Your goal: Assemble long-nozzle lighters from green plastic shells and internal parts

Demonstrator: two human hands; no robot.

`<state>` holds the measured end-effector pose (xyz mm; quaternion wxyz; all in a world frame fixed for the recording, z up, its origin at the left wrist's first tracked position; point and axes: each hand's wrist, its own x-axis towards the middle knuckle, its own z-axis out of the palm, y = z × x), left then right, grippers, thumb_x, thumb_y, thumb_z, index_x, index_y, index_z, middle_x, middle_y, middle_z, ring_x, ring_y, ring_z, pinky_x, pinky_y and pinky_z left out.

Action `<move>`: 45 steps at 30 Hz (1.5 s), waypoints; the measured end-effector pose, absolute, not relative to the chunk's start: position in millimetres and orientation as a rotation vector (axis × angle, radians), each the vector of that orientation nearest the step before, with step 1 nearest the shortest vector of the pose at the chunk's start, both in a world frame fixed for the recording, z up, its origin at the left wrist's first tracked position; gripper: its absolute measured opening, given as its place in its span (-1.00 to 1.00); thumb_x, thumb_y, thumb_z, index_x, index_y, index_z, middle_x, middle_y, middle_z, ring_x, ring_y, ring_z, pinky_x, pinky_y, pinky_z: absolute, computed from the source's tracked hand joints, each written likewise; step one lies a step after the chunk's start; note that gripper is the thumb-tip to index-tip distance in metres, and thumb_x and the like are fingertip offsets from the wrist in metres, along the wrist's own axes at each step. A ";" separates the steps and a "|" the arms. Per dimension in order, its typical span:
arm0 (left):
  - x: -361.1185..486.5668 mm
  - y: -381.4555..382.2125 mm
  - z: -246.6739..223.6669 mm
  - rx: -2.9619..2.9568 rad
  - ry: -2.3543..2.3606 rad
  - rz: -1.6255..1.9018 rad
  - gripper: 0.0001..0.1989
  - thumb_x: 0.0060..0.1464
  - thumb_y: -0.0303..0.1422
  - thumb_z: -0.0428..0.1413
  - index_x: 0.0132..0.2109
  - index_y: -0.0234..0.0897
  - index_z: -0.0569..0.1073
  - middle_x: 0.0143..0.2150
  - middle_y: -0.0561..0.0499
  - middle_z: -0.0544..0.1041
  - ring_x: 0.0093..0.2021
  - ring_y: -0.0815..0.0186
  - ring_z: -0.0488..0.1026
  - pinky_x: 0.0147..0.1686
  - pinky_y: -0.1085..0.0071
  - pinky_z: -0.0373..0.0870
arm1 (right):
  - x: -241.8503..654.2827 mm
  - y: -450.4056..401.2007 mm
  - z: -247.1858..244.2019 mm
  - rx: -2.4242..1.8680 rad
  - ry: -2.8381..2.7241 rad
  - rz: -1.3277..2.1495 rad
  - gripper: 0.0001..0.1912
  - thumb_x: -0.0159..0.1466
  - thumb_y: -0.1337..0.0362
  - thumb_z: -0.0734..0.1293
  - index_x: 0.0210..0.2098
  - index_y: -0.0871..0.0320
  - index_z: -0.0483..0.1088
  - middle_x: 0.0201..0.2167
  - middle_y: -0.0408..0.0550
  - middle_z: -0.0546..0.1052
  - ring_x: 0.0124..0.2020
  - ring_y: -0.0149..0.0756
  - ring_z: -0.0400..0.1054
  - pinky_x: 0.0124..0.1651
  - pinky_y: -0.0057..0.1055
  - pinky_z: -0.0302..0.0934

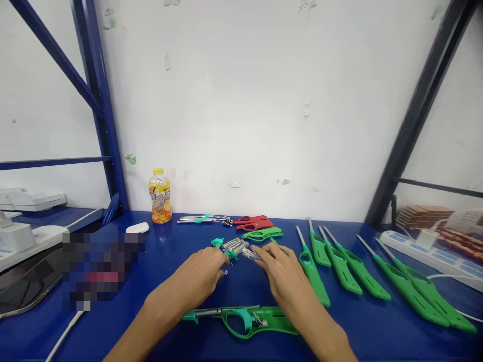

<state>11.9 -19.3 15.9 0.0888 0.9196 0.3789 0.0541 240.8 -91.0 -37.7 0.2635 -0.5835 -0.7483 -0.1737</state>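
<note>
We judge that the nearest hazard is the open green casing (pixel 277 314) on the near middle of the bench (pixel 166 256): its insides are exposed and the right forearm passes just over its right end, so a dropped wrist or sleeve-height brush could knock them loose. Farther in, the left hand (pixel 207 271) is curled nearly closed by the teal pieces (pixel 218 243); we cannot tell whether it grips one. The right hand (pixel 281 271) is nearly closed too, thumb and fingertips pinching the end of a clear part (pixel 249 254). This sits at the right of a loose pile (pixel 234 245); crowding there could make neighbours scatter or a wrong piece come away. As to appearance, we find the casing lying lengthwise across the bench, with a finger loop, a teal trigger (pixel 245 319) and a metal tube (pixel 207 312) pointing left. The clear part is small, slim and glassy, its far details too fine to read. Beyond the pile, we note red casings (pixel 260 221) near the wall.
</note>
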 end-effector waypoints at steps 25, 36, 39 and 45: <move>18.4 -5.9 -12.1 2.770 0.989 0.237 -0.71 0.18 -0.65 -0.03 -0.18 -0.20 0.48 -0.15 -0.04 0.59 -0.16 0.17 0.50 -0.20 0.33 0.30 | 229.2 -102.7 -22.8 -1.502 -1.995 -0.204 -0.71 0.51 0.45 0.30 0.11 0.00 0.50 -0.08 -0.04 0.55 -0.08 -0.11 0.49 0.04 -0.12 0.39; 17.1 -10.3 -10.8 2.763 0.936 0.240 -0.58 -0.01 -0.73 -0.05 -0.14 -0.19 0.47 -0.19 0.01 0.57 -0.16 0.20 0.47 -0.20 0.35 0.28 | 225.8 -101.8 -16.8 -1.524 -1.972 -0.143 -0.71 0.42 0.53 0.37 0.00 0.03 0.51 -0.12 -0.07 0.58 -0.05 -0.08 0.50 0.04 -0.13 0.32; 17.2 -13.0 -10.1 2.754 0.914 0.237 -0.56 -0.04 -0.74 -0.06 -0.15 -0.19 0.46 -0.20 0.01 0.56 -0.17 0.20 0.47 -0.19 0.34 0.27 | 224.7 -102.7 -15.8 -1.518 -1.958 -0.132 -0.74 0.43 0.52 0.36 -0.04 0.04 0.51 -0.14 -0.08 0.60 -0.08 -0.09 0.50 0.01 -0.16 0.32; 19.2 -21.4 10.8 2.711 0.884 0.426 -0.66 0.13 -0.66 -0.06 -0.15 -0.16 0.46 -0.17 -0.02 0.47 -0.23 0.15 0.44 -0.20 0.28 0.24 | 226.3 -102.5 -15.6 -1.485 -1.851 -0.079 -0.68 0.46 0.47 0.36 0.10 -0.02 0.48 -0.17 -0.15 0.66 -0.14 -0.15 0.54 -0.04 -0.24 0.37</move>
